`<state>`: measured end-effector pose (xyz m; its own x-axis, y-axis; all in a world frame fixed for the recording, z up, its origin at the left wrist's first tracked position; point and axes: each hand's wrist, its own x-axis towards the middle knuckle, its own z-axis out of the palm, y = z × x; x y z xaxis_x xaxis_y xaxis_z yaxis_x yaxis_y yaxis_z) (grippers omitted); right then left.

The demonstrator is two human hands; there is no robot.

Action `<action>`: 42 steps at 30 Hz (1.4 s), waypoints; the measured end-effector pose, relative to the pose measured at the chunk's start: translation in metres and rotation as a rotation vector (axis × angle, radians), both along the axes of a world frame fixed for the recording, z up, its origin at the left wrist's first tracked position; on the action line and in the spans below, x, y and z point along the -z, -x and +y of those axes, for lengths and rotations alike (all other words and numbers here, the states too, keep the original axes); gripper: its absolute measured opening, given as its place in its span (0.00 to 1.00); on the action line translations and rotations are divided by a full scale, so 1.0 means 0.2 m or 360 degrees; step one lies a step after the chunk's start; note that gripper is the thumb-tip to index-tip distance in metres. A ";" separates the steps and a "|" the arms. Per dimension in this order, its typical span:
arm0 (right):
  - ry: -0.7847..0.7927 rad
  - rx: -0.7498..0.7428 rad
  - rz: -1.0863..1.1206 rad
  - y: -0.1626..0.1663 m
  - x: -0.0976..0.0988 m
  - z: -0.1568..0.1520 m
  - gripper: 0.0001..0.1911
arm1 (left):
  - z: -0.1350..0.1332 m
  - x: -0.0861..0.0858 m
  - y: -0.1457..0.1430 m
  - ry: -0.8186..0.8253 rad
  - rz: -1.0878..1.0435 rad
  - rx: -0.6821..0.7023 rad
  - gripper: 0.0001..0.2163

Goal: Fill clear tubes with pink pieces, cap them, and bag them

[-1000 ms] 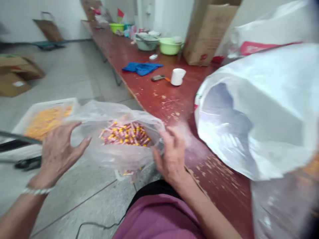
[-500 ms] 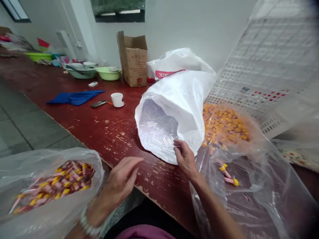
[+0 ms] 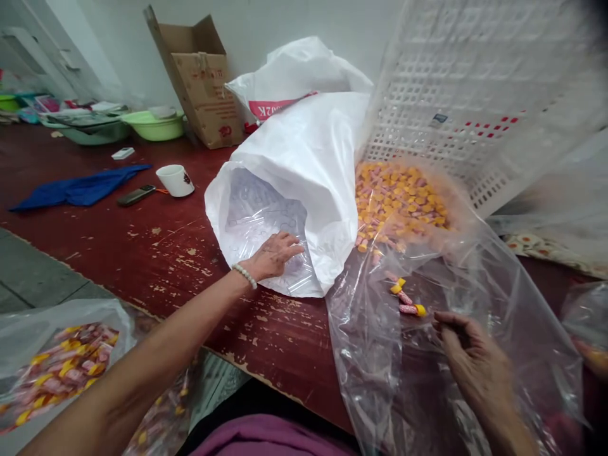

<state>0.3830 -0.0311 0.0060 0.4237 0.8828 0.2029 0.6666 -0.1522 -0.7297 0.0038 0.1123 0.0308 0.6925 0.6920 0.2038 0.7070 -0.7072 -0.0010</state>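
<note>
My left hand [image 3: 278, 254], with a bead bracelet at the wrist, reaches into the mouth of a white sack [image 3: 304, 152]. Its fingers are spread over clear tubes [image 3: 247, 218] inside; I see nothing held in them. Over a clear plastic bag [image 3: 456, 272] on the right, my right hand [image 3: 468, 354] has bent fingers, thumb and forefinger slightly apart. Just left of its fingertips lie a few pink pieces with yellow caps [image 3: 412, 310]. A pile of similar capped pieces [image 3: 403, 196] sits further back in that bag.
A white perforated basket [image 3: 441, 82] leans behind the pile. At lower left, another bag [image 3: 104, 313] holds clear tubes with pink, yellow-capped pieces inside. A cup [image 3: 175, 181], blue cloth [image 3: 85, 187], cardboard box [image 3: 206, 95] and green basin [image 3: 156, 126] stand on the worn red table [image 3: 175, 247].
My left hand has moved right and forward into the sack's mouth. My right hand has left the sack's edge and moved right, beside the loose capped pieces. The view has shifted right.
</note>
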 end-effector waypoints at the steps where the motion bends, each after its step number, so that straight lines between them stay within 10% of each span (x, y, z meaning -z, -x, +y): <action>1: 0.0007 -0.0011 -0.0030 0.01 0.01 -0.01 0.18 | 0.03 -0.01 -0.02 0.0018 0.0085 0.0034 0.27; 11: -0.0033 -0.0139 0.0075 0.04 0.05 -0.11 0.16 | 0.21 -0.04 -0.11 0.0230 0.0267 0.0236 0.28; 15: 0.0017 -0.0100 0.0175 0.03 0.06 -0.16 0.17 | 0.20 0.00 -0.05 0.0375 -0.0005 0.0046 0.18; 20: -0.0008 -0.0102 0.0236 0.08 0.04 -0.19 0.17 | 0.14 0.05 -0.02 0.0384 -0.0328 -0.0263 0.29; 35: -0.0206 -0.0567 0.0558 0.47 -0.07 -0.16 0.08 | 0.10 0.04 -0.05 0.0467 -0.0560 -0.0380 0.17; 42: -0.0269 -0.0832 0.0650 0.84 -0.22 0.06 0.10 | -0.12 -0.04 -0.14 0.0370 -0.1255 -0.0432 0.20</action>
<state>0.2144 -0.0187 0.0494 0.0223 0.9625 0.2703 0.2880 0.2527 -0.9237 0.0318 0.0882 0.0384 0.2129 0.8968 0.3879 0.5849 -0.4350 0.6846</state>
